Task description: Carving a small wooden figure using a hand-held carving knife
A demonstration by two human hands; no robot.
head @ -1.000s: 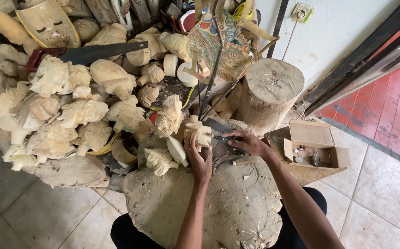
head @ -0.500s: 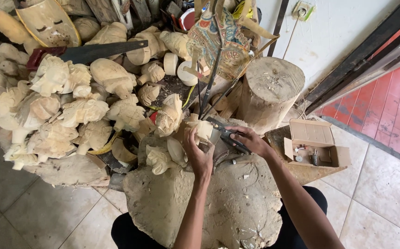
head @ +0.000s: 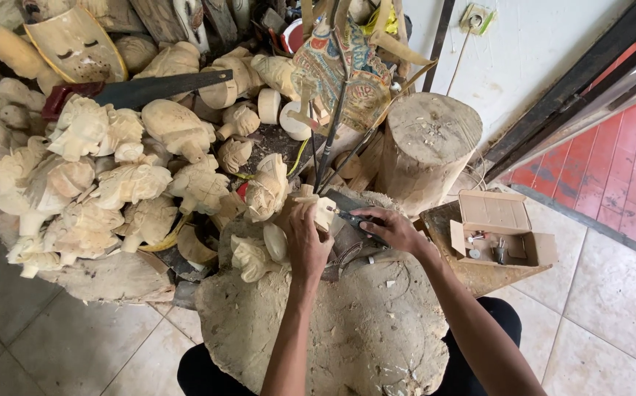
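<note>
**Carving in hand, mid-job**

Left hand [head: 304, 242] w/ fingers wrapped round a small pale carving [head: 323, 210], held at the far edge of the stump worktop [head: 332, 345]. Right hand [head: 391, 231] grips a dark tool [head: 354, 220], tip on the piece. Looks part-shaped, detail left. Heap of rough carvings [head: 112, 183] to the left. Open brown carton [head: 497, 227] to the right, flaps up, small bits inside.

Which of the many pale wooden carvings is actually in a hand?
The small carving at the block's far edge: the left hand holds it; the others lie untouched in the pile.
</note>
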